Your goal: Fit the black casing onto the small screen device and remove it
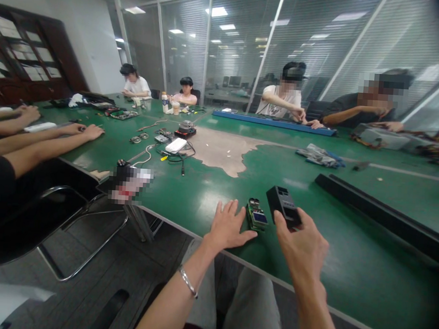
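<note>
My left hand [228, 224] rests palm down on the green table, fingers spread, with a metal bracelet on the wrist. Just right of its fingers lies a small circuit board assembly [256, 214] with a dark blue screen on its face. The thumb reaches close to the board's lower edge; whether they touch I cannot tell. A black rectangular plastic case [283, 205] with cut-outs is gripped between the thumb and fingers of my right hand [306, 238]. The case is tilted and appears raised over the table, to the right of the board.
A long black bar [381, 216] lies at the right. Ahead are a white box [176, 145] with cables, glasses [139, 138] and a crumpled plastic bag [320, 155]. Several people sit around the table; a co-worker's hands [88, 131] are at the left. A long blue strip [275, 123] lies on the far side.
</note>
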A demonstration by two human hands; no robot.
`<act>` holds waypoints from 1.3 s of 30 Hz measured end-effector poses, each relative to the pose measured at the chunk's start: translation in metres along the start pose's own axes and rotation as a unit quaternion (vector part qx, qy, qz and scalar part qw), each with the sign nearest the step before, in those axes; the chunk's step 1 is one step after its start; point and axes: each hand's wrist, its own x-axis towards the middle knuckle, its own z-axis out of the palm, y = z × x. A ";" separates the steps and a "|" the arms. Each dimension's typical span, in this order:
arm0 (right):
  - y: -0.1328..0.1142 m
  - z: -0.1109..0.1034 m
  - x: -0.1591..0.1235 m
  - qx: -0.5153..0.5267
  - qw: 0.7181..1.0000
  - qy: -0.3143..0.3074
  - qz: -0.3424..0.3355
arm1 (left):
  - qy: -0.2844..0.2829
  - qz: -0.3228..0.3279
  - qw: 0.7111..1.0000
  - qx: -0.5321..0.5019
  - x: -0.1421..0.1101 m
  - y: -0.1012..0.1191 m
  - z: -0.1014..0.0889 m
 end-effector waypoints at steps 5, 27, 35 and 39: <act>0.030 0.013 -0.015 -0.072 0.997 -0.019 0.029 | -0.006 -0.002 1.000 0.015 0.000 0.002 -0.001; 0.032 0.019 -0.030 -0.112 0.994 -0.007 0.009 | 0.008 0.010 1.000 0.024 0.008 0.003 0.008; 0.008 0.000 -0.011 -0.004 0.999 -0.002 0.052 | 0.018 0.011 1.000 0.017 0.007 0.001 0.013; -0.024 0.000 -0.012 -0.030 0.999 -0.027 0.002 | 0.024 0.014 1.000 0.013 0.006 0.001 0.012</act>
